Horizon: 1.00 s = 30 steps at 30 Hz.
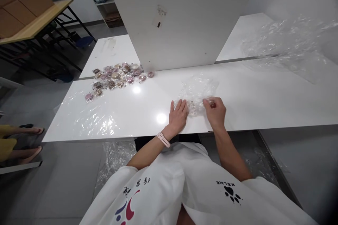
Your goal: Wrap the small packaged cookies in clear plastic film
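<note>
A crumpled piece of clear plastic wrap [198,88], bubbly in texture, lies on the white table before me. Wrapped in its near edge is a small pinkish item [192,108], blurred by the plastic. My left hand [178,116] rests flat on the wrap's left side, fingers stretched out, a pale pink band on its wrist. At the right side, my right hand [216,112] is closed, with thumb and fingertips pinching the wrap. Something small and reddish-brown [213,105] shows between its fingers; I cannot make out what it is.
Several small clear-wrapped pieces [116,75] are heaped at the table's left. Flat plastic sheeting [95,119] lies nearer, and a large plastic pile [293,44] at the right. A tall white panel [179,17] rises behind. Another person's feet [31,154] are at far left.
</note>
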{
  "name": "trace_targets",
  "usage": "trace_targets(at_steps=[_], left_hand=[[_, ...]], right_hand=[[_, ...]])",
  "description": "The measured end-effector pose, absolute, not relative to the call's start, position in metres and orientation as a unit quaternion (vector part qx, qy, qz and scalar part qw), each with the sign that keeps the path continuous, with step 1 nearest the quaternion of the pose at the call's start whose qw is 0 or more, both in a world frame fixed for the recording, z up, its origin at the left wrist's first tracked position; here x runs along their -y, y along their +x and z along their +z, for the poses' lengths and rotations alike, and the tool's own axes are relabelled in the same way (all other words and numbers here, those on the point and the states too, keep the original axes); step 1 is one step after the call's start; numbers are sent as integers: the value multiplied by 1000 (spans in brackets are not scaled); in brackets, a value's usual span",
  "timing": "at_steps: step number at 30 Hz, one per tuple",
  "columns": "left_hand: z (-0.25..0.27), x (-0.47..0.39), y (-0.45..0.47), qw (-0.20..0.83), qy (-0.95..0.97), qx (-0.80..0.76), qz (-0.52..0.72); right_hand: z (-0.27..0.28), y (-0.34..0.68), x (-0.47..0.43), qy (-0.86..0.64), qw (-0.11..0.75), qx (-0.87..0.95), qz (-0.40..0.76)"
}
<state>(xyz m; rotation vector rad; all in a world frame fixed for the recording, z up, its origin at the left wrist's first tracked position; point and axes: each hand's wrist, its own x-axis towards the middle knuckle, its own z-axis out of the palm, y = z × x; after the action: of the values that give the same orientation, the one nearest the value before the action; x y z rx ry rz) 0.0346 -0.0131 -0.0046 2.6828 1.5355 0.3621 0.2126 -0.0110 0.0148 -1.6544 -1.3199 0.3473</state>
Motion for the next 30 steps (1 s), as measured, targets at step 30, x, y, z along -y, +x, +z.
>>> trace_targets(at_steps=[30], left_hand=[[15, -18, -20, 257, 846, -416, 211]], right_hand=[[9, 229, 22, -499, 339, 717, 349]])
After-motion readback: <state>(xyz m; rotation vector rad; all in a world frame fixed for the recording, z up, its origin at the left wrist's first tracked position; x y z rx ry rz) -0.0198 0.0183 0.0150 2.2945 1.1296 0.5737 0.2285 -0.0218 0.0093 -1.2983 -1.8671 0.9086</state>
